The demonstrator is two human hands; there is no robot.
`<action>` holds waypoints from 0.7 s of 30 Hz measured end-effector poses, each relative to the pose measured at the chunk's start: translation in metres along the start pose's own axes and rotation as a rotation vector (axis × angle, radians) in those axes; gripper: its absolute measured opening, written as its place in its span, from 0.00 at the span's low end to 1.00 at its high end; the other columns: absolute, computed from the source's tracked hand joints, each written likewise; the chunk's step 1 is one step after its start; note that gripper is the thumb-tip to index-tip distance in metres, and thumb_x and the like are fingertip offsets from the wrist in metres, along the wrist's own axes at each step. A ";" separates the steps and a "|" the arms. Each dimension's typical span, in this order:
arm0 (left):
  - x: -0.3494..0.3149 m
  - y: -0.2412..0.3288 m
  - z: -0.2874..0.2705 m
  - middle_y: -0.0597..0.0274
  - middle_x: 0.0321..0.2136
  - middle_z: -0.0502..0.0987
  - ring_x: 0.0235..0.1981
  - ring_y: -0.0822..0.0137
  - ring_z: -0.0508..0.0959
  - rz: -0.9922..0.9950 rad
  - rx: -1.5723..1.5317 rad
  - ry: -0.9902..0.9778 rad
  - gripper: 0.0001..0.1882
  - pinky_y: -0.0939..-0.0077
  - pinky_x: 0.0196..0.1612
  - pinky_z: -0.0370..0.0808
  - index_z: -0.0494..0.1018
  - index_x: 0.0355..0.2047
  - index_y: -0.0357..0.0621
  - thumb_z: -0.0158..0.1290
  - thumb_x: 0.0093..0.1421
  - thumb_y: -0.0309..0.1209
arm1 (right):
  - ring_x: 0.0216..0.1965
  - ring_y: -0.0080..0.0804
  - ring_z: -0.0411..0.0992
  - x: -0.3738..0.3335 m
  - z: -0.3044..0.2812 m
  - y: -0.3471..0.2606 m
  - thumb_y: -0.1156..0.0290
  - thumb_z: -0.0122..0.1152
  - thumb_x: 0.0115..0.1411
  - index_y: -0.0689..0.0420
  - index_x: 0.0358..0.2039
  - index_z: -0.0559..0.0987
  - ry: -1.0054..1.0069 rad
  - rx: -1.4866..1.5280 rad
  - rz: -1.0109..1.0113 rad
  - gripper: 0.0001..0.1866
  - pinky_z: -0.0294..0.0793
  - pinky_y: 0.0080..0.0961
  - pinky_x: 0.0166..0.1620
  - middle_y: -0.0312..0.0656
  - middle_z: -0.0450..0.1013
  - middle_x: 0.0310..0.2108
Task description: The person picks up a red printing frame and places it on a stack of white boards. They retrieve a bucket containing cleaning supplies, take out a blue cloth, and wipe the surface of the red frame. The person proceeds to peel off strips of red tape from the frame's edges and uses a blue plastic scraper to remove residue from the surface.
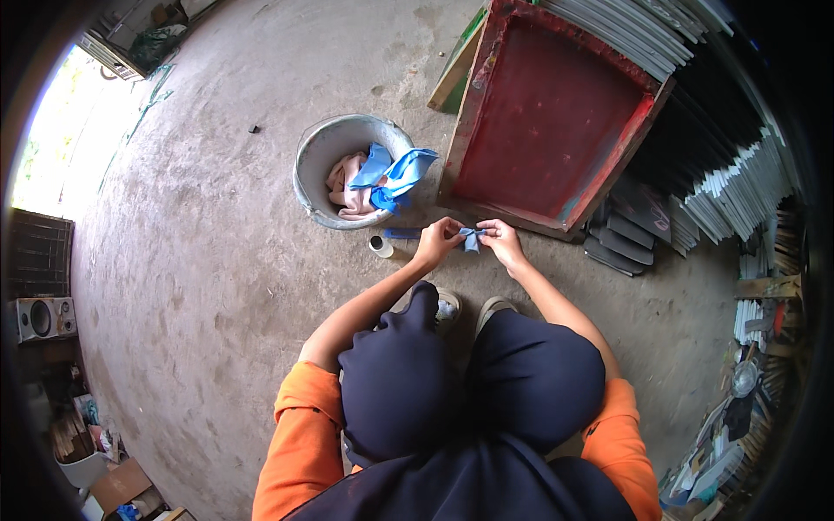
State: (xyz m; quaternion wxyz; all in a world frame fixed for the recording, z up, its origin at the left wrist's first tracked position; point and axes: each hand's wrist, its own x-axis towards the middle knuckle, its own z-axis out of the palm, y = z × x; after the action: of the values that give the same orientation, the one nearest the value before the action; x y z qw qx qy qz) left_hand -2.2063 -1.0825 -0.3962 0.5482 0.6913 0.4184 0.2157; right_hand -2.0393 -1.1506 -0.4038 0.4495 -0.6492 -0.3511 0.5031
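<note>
There are two bare hands, left hand (440,240) and right hand (501,241), two rolled orange fabric sleeves (302,434), one small hand-held blue cloth piece (471,240), one round grey bucket (311,174), one white cylindrical black-topped bottle (381,247) and one red-faced rectangular frame (556,122).

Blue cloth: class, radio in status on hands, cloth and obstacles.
Left hand, right hand: both pinching. Blue cloth: bunched between fingertips. Nothing visibly blocking; grey bucket ahead, to the left.

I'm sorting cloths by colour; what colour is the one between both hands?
The cloth is light greyish blue, seen best in the head view.
</note>
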 end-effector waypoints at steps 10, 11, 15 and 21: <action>0.028 0.025 -0.033 0.55 0.32 0.76 0.33 0.65 0.78 0.119 0.034 -0.099 0.10 0.74 0.37 0.73 0.71 0.37 0.39 0.51 0.55 0.29 | 0.19 0.22 0.71 0.043 -0.079 -0.045 0.67 0.44 0.61 0.60 0.35 0.72 0.068 -0.111 -0.127 0.11 0.69 0.16 0.21 0.39 0.72 0.22; 0.040 0.035 -0.044 0.56 0.31 0.76 0.33 0.66 0.78 0.141 -0.025 -0.119 0.10 0.75 0.37 0.73 0.71 0.37 0.39 0.50 0.55 0.29 | 0.17 0.21 0.70 0.051 -0.085 -0.076 0.66 0.44 0.62 0.60 0.34 0.72 0.076 -0.126 -0.186 0.11 0.68 0.16 0.20 0.38 0.71 0.20; 0.093 0.084 -0.080 0.57 0.31 0.76 0.31 0.67 0.78 0.353 0.063 -0.092 0.09 0.76 0.35 0.74 0.72 0.36 0.39 0.48 0.57 0.28 | 0.11 0.17 0.63 0.093 -0.105 -0.184 0.63 0.44 0.62 0.59 0.23 0.72 0.177 -0.383 -0.455 0.16 0.62 0.17 0.16 0.34 0.64 0.09; 0.189 0.184 -0.117 0.53 0.40 0.71 0.42 0.63 0.73 0.534 0.160 0.248 0.16 0.70 0.44 0.70 0.67 0.43 0.39 0.50 0.56 0.33 | 0.15 0.32 0.68 0.161 -0.089 -0.273 0.55 0.47 0.59 0.60 0.24 0.72 0.254 -0.420 -0.499 0.20 0.66 0.27 0.21 0.41 0.67 0.12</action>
State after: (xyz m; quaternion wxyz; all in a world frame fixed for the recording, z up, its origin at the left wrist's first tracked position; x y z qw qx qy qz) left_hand -2.1267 -0.8701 -0.2182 0.3605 0.7863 0.3011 0.4013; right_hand -1.9146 -0.9298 -0.1941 0.4554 -0.6790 -0.5363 0.2096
